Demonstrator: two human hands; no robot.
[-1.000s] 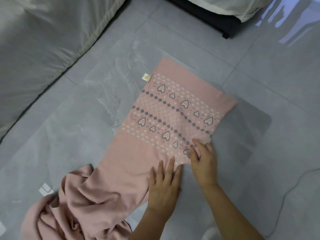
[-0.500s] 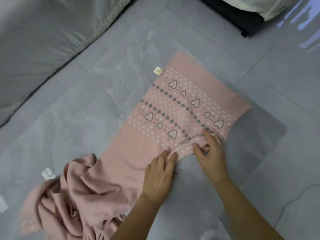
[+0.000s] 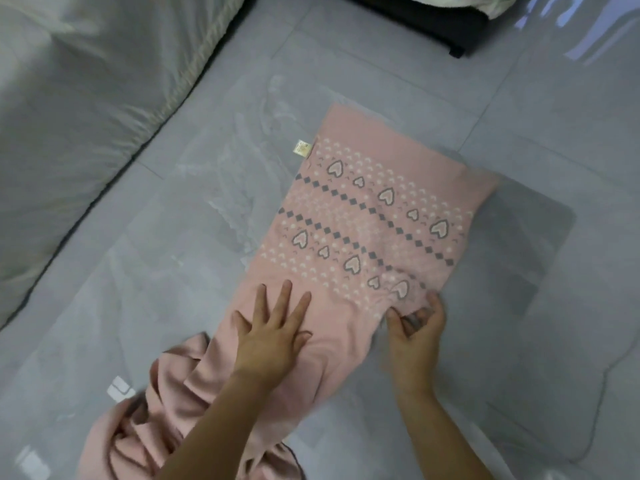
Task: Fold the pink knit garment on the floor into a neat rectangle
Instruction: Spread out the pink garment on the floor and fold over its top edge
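Note:
The pink knit garment (image 3: pixel 367 216) lies on the grey tiled floor, its far part flat with grey hearts, diamonds and white dots. A small yellow tag (image 3: pixel 302 148) sticks out at its left edge. The near end is bunched in folds at the bottom left. My left hand (image 3: pixel 273 332) lies flat with fingers spread on the plain pink part. My right hand (image 3: pixel 417 323) pinches the garment's right edge, which is lifted and wrinkled at the near end of the pattern.
A grey quilted bedding mass (image 3: pixel 86 116) fills the left side. A dark bed base (image 3: pixel 446 26) with pale bedding stands at the top right. Small white scraps (image 3: pixel 119 389) lie on the floor near the bunched end. A thin cable (image 3: pixel 609 368) runs at the right.
My left hand moved left onto the plain pink part and spread flat. My right hand curled round the garment's right edge and drew it inward, wrinkling the pattern there. The camera shifted closer.

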